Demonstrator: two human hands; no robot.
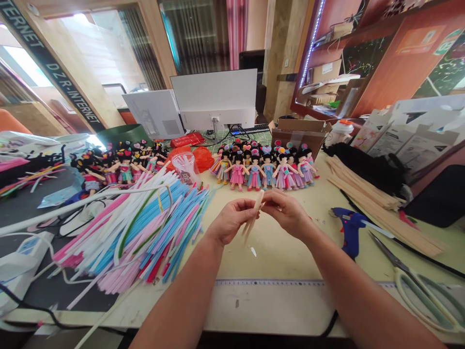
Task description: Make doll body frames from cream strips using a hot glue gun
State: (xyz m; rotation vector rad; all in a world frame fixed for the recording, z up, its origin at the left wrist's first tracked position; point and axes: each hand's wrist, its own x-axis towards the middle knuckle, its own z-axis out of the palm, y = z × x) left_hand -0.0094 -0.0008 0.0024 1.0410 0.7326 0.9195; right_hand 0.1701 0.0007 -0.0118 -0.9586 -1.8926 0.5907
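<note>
In the middle of the head view, my left hand (234, 220) pinches a folded beige pipe cleaner (250, 224) between thumb and fingers. One rounded end points up and the loose ends hang below, slightly blurred. My right hand (285, 213) closes its fingertips on the same pipe cleaner near its upper part; the exact grip is partly hidden. Beyond my hands stand several small pipe-cleaner dolls (254, 169) in pastel dresses. A small white scrap (253, 251) lies on the table below my fingers.
Colored pipe cleaners (145, 223) are piled at left. At right lie beige pipe cleaners (385, 208), a blue glue gun (347, 230) and scissors (417, 286). A ruler strip (269, 282) runs along the front. More dolls (123, 165), a plastic cup (185, 167), a cardboard box (300, 135) and a monitor (218, 97) stand behind.
</note>
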